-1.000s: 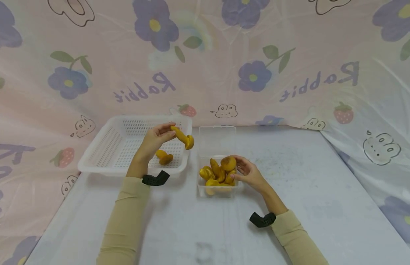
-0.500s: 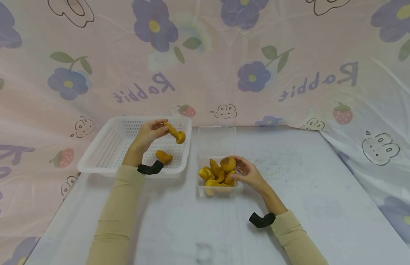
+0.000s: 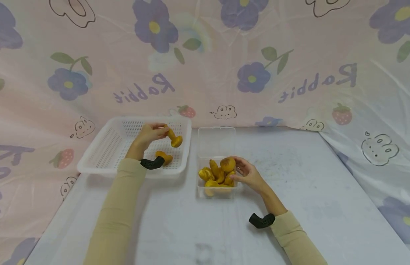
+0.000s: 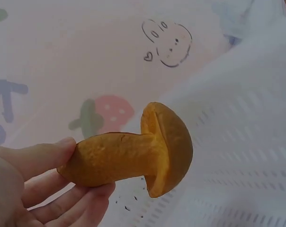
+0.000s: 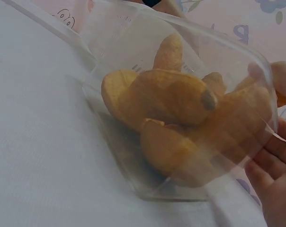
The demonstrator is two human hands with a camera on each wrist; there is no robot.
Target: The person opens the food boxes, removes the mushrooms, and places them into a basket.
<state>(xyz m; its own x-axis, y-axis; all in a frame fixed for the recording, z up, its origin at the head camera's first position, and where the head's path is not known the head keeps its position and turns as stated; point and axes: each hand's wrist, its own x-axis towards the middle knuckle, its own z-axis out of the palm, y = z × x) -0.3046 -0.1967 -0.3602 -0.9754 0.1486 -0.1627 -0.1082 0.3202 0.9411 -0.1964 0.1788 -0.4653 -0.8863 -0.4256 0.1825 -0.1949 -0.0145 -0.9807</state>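
My left hand (image 3: 148, 136) pinches a yellow-brown mushroom (image 3: 176, 141) by its stem, above the white perforated basket (image 3: 102, 169). In the left wrist view the held mushroom (image 4: 110, 158) lies sideways, cap away from the palm. Another mushroom (image 3: 168, 159) rests in the basket near its front right corner, partly hidden by the wrist device. Right of the basket stands a clear plastic box (image 3: 221, 194) full of several mushrooms (image 3: 215, 171). My right hand (image 3: 251, 175) grips that box's right wall; in the right wrist view its fingers (image 5: 271, 163) lie against the outside.
The box's hinged clear lid (image 3: 216, 141) stands raised at the back. A white cloth (image 3: 291, 184) covers the table, and a printed curtain (image 3: 205, 66) hangs behind it. Black devices (image 3: 262, 221) sit on both wrists.
My left hand has moved left, farther over the basket, with the mushroom in its fingers. The mushroom's cap now points more downward. My right hand stays at the box.
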